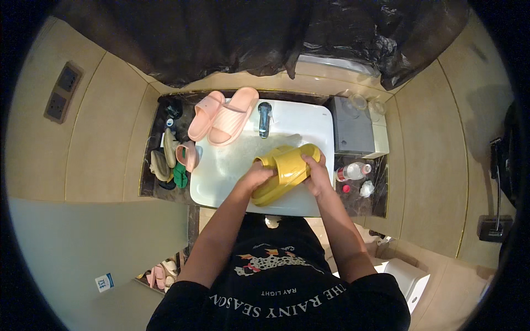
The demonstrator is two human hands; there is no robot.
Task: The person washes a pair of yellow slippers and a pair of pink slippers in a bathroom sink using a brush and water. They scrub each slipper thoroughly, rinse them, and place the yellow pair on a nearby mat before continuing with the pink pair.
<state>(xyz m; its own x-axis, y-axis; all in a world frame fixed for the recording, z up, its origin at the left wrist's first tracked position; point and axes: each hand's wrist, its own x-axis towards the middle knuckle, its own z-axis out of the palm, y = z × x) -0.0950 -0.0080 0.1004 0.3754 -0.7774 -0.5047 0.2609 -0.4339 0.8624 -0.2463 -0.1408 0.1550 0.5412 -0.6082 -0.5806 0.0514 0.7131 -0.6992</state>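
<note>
Over the front of the white sink I hold a wet-looking yellow slide slipper, tilted with one end up to the right. A second yellow edge shows behind its strap; I cannot tell whether that is another slipper. My left hand reaches in under the strap, its fingers mostly hidden. Around the upper right end, my right hand grips the sole's edge. Two pink slide slippers, one nearer the tap and one farther left, lean on the sink's back left corner. The dark tap stands behind the yellow slipper.
Left of the sink, a small pink slipper, olive-grey shoes and a green cloth crowd the dark counter. On the right are a grey box, a clear bottle, a red cap and crumpled white tissue.
</note>
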